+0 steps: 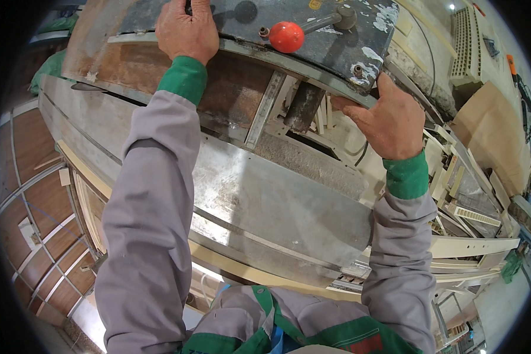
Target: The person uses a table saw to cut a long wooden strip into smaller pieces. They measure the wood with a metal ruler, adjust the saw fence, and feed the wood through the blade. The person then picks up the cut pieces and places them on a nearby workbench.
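A dark grey metal panel (242, 23) with flaking white paint lies at the top of the view. On it sits a lever with a red ball knob (286, 38). My left hand (187, 32) rests at the panel's upper left, fingers curled around a dark part that is mostly hidden and cut off by the frame. At the panel's near right corner, my right hand (392, 118) is closed over the edge, thumb underneath, its other fingers partly hidden. Below the panel an opening shows a rusty inner plate (230, 88) and a dark cylinder (304, 106).
A smooth grey metal table (277, 194) stretches between my forearms. To the right lie a heap of cream-coloured strips (454, 171), brown cardboard (492, 130) and a slotted cream profile (466, 47). Brown panels in a metal grid (41, 230) stand on the left.
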Tool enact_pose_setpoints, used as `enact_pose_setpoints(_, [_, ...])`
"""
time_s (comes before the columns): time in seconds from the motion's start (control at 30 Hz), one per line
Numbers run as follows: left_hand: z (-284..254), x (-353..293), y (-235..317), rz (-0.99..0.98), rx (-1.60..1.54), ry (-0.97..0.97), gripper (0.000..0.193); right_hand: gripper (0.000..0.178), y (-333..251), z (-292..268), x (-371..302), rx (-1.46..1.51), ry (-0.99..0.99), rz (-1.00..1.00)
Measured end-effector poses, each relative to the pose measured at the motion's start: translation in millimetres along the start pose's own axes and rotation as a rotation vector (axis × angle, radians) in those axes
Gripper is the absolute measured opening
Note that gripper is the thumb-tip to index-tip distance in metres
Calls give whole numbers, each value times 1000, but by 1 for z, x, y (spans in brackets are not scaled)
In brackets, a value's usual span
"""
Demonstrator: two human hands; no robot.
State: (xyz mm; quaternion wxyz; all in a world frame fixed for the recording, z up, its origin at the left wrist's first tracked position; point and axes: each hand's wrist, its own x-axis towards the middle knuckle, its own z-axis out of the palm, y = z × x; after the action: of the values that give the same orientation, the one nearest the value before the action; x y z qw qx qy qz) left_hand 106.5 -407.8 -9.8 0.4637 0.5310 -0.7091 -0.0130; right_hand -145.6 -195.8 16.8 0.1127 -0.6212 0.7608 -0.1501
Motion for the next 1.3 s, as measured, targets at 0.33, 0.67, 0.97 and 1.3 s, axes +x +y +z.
enact_pose_setpoints(0.33, [-1, -4, 1, -67, -120, 27, 35, 57, 2, -11, 11, -86, -260, 17])
enact_pose_setpoints(0.67, [2, -3, 2, -59, -181, 48, 38, 61, 13, 9, 4, 65, -19, -126])
enact_pose_setpoints(0.97, [-1, -4, 5, -28, -176, 35, 40, 59, 12, 11, 4, 78, 0, -117])
enact_pose_setpoints(1.3, [0, -4, 3, -23, -238, 30, 41, 55, 10, 8, 4, 106, -14, -80])
